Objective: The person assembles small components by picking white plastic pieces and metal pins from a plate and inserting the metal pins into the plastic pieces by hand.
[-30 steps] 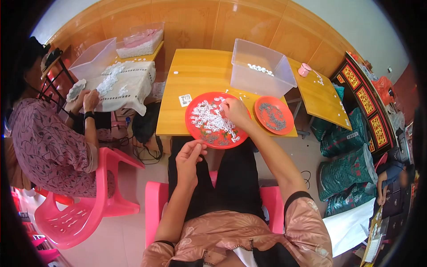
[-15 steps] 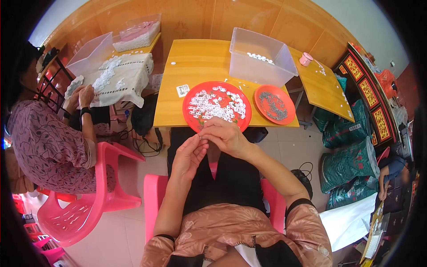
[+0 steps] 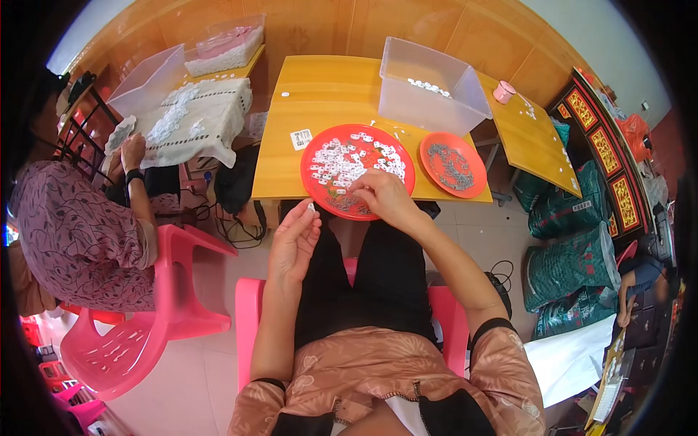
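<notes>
A round red tray [image 3: 308, 156] at the table's front edge holds many small white pieces [image 3: 338, 161], with small grey metal parts near its lower rim. Just in front of the tray's lower left, my left hand [image 3: 297, 236] pinches one small white piece [image 3: 311, 207] between thumb and fingertips. My right hand [image 3: 384, 196] reaches over the tray's lower right, fingers bent together above the metal parts; what lies between the fingertips is too small to tell. To the right, a smaller orange-red plate [image 3: 472, 161] carries more grey metal parts [image 3: 452, 171].
A clear plastic bin [image 3: 436, 109] with white pieces stands behind the plate. A white label [image 3: 301, 139] lies left of the tray. At the left a co-worker [image 3: 87, 232] handles white pieces by a cloth-covered table [image 3: 218, 116]. Green sacks [image 3: 571, 269] stand at the right.
My hands came together in front of the tray, then parted. My right hand is back over the tray, and the white piece now shows in my left hand's fingertips.
</notes>
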The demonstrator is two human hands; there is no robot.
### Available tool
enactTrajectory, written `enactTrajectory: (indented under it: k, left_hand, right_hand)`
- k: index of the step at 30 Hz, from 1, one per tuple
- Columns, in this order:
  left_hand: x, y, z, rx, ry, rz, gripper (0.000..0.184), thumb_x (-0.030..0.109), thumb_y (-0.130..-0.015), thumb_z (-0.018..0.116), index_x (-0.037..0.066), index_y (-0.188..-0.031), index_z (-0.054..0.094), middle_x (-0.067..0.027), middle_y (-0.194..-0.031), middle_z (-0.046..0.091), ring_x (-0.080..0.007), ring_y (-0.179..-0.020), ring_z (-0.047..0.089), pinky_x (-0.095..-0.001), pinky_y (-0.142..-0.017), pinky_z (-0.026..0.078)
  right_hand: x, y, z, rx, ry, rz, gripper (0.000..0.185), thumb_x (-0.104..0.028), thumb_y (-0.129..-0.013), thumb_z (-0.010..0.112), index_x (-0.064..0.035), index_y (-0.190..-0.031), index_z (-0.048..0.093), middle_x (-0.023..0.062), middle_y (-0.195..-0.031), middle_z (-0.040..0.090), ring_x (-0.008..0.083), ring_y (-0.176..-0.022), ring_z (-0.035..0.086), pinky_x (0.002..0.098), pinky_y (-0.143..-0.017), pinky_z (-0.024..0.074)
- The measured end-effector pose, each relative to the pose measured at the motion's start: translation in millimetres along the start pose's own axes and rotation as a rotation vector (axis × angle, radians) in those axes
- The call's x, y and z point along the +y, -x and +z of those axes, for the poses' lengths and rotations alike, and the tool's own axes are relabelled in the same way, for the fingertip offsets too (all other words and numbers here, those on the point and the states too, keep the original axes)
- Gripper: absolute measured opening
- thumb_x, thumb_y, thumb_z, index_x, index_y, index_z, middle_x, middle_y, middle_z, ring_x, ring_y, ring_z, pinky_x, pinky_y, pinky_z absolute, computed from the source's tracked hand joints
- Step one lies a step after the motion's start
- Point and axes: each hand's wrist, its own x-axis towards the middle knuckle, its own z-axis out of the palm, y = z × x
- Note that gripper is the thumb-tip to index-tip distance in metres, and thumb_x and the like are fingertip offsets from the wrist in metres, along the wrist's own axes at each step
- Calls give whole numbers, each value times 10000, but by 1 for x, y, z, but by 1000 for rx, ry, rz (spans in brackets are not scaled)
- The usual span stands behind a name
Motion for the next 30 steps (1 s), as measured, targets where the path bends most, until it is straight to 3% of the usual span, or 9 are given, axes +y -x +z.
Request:
enactTrajectory:
  k: [3,9,17,20,30]
  left_hand:
    - [-1,-2,-3,19,28,-6,247,65,-855,594,39,-1095,544,-50,-881,626,-101,-770,608,-194,-681,494]
    - [-1,-3,-5,27,71,-29,222,68,-859,591,58,-1076,542,-39,-869,624,-98,-761,607,-196,-671,492]
    - [-5,-3,-3,28,76,-54,205,74,-861,590,76,-1061,545,-34,-867,621,-88,-746,596,-190,-662,480]
    - [-5,-3,-2,42,71,-57,204,80,-865,587,76,-1063,542,-31,-865,616,-85,-740,588,-187,-656,473]
    - [-7,-2,1,41,50,-64,207,91,-866,588,81,-1065,532,-24,-869,606,-76,-717,568,-182,-629,457]
  right_hand:
    - [19,-2,12,-151,104,45,90,-109,-761,612,-47,-795,667,134,-813,627,302,-784,610,400,-683,475]
    - [30,-9,2,60,144,85,94,-114,-764,606,-49,-796,666,138,-807,629,316,-791,605,413,-696,477]
    - [35,-6,-3,-40,118,151,95,-123,-745,618,-42,-762,664,152,-785,629,316,-771,608,408,-690,477]
    - [28,-8,6,-41,60,75,98,-128,-734,622,-41,-749,665,145,-788,628,315,-768,610,420,-677,477]
    - [17,-17,29,-164,363,35,83,-138,-741,630,-79,-776,678,133,-805,612,326,-768,604,419,-669,478]
